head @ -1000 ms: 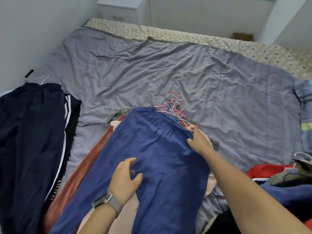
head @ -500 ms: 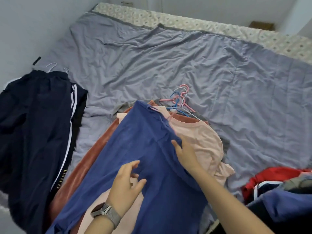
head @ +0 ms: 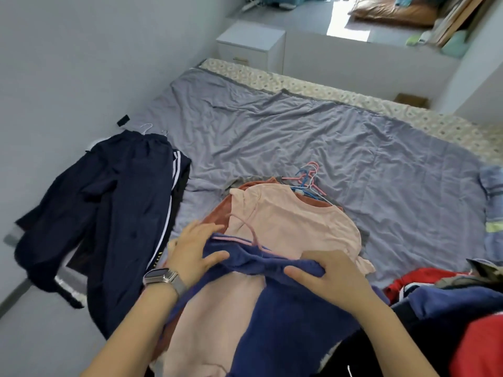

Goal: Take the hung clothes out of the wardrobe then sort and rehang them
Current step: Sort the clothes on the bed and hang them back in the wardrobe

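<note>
Blue trousers [head: 294,319] on a pink hanger [head: 246,232] are bunched at the waistband over a pile of clothes on the bed. My left hand [head: 194,251], with a watch on its wrist, grips the waistband's left end. My right hand [head: 329,278] grips its right end. Under them lies a peach shirt [head: 296,224] on a rust-coloured garment [head: 217,213]. A bundle of pink, blue and white hangers [head: 309,180] sticks out at the pile's top.
Dark navy trousers with white stripes [head: 109,213] lie on hangers at the bed's left, by the wall. A heap of red, blue and grey clothes [head: 446,300] fills the lower right. The grey quilt [head: 326,137] stretches beyond. A white nightstand [head: 250,44] stands past the bed.
Both hands have pulled the blue trousers toward me and bunched the waistband, uncovering the peach shirt. My head has lifted, so more of the room shows.
</note>
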Tool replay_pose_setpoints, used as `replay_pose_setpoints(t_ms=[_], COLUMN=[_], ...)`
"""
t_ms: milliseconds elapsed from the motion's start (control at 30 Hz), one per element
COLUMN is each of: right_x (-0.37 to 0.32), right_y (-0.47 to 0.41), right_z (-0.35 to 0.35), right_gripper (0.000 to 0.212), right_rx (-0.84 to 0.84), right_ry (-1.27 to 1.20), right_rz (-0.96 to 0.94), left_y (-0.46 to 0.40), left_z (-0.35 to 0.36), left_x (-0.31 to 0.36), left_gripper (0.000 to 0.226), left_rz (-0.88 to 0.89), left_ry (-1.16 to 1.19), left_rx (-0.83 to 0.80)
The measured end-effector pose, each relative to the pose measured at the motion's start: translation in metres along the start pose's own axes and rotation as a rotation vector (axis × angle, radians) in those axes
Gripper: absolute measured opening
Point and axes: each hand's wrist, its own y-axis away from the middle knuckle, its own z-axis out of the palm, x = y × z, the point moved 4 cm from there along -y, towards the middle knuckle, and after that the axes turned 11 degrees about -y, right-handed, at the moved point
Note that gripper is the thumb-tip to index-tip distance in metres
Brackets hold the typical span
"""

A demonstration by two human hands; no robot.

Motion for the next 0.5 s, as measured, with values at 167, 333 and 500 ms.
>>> replay_pose_setpoints(t_ms=[167, 333, 500], right_x=[-0.071, -0.15, -0.225], right_y=[0.046, 0.091, 0.129], right_z=[0.015, 0.059, 0.135], right_gripper=[0.035, 0.03, 0.022], right_rx=[0.187, 0.305, 0.302], right_ry=[-0.039, -0.005, -0.032], right_rz=[-0.053, -0.193, -0.239], left_y=[0.092, 0.202, 0.305], left_z=[-0.067, -0.139, -0.189], left_x=[-0.023, -0.074, -0.142], left_gripper=[0.023, 0.021, 0.023], left_rz=[-0.079, -0.211, -0.421], left_ry=[0.287, 0.407, 0.397], left_rx=[0.141, 0.345, 0.448])
